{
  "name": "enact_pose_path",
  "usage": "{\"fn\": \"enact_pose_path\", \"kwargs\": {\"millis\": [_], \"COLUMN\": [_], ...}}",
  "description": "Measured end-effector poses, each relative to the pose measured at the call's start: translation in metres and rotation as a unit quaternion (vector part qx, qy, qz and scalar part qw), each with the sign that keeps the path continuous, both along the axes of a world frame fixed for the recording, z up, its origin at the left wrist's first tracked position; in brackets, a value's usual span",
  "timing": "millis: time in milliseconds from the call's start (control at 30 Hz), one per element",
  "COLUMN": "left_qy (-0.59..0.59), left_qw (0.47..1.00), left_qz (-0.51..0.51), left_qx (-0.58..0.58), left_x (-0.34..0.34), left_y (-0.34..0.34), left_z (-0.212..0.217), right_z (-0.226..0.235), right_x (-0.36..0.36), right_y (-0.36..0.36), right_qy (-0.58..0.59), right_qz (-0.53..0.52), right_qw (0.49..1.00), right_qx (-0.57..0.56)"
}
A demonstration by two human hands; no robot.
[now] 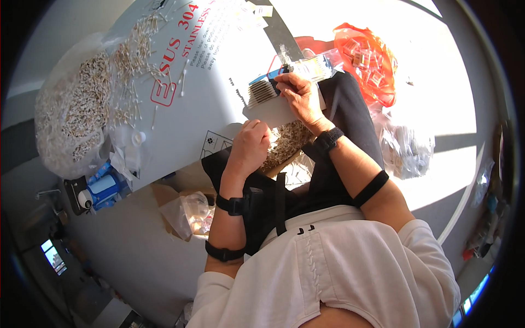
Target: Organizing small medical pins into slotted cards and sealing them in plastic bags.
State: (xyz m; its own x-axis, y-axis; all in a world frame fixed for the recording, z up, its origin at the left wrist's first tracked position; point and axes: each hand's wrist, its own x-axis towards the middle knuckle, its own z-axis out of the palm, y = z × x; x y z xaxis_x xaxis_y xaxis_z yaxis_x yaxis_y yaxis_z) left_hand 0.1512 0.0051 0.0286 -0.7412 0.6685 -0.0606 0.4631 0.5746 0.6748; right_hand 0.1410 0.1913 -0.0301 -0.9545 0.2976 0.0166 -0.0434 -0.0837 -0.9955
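My left hand point(251, 145) is closed at the near edge of the grey table point(202, 115), its fingers curled in; whatever they hold is hidden. Further up and to the right, my right hand point(299, 98) has bent, pinching fingers at a neat row of thin brownish sticks point(262, 93). What lies between those fingertips is too small to make out. Just beyond it lies a clear plastic packet point(314, 68) with blue and yellowish parts. Below both hands, a cardboard box with a heap of cotton swabs point(290, 139) sits between my legs.
A large clear bag of cotton swabs point(82, 104) stands at the table's left, with loose swabs point(134, 49) spilling from it. A blue and white bottle point(101, 190) is by the left edge. At right are a red bag of small packs point(365, 63) and clear plastic bags point(407, 145).
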Motion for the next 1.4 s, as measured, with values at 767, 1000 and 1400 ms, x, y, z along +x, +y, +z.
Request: {"fn": "enact_pose_path", "kwargs": {"millis": [767,1000,1400], "left_qy": [0.195,0.2,0.219], "left_qw": [0.971,0.954,0.947], "left_qz": [0.078,0.129,0.127], "left_qx": [-0.116,-0.183,-0.2], "left_x": [-0.035,-0.018,-0.019], "left_y": [0.019,0.024,0.025], "left_z": [-0.024,-0.035,-0.036], "right_z": [0.014,0.012,0.015], "right_x": [0.01,0.008,0.008], "right_y": [0.0,-0.004,-0.004], "right_qy": [0.016,0.046,0.034], "right_qz": [-0.011,-0.004,0.015], "right_qw": [0.952,0.928,0.922], "right_qx": [0.307,0.37,0.386]}}
